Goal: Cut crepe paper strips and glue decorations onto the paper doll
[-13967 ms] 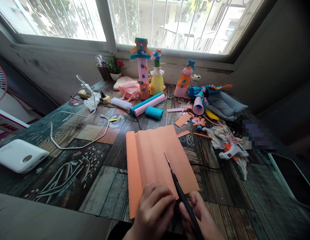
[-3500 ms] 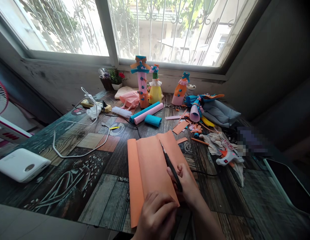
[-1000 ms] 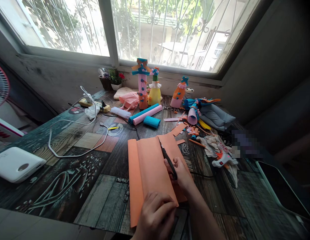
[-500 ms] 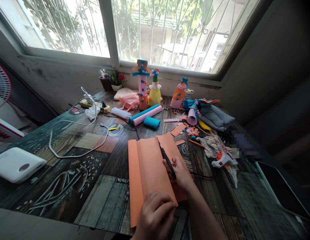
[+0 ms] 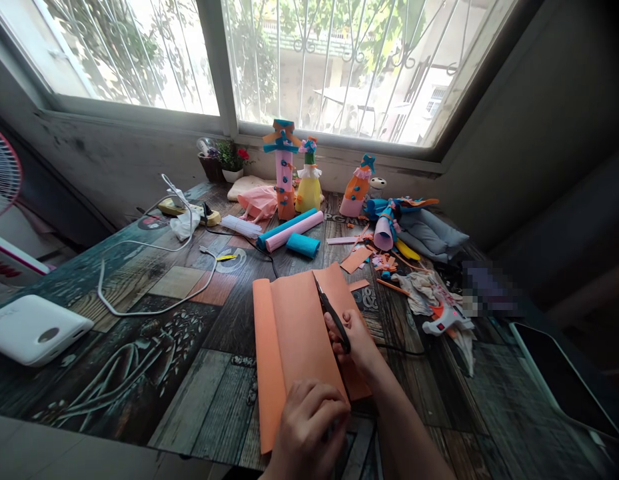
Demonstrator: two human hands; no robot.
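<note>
The scissors [image 5: 330, 318] have crept further up the orange sheet [image 5: 294, 340], almost at its far edge; right hand [image 5: 356, 340] fingers grip the handles, left hand [image 5: 309, 433] fingers pinch its near end.

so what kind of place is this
Probably a home craft corner by a window: decorated paper figures stand along the sill, a glue gun and paper scraps litter the wood-patterned table, and the right hand runs scissors through an orange sheet.
</note>
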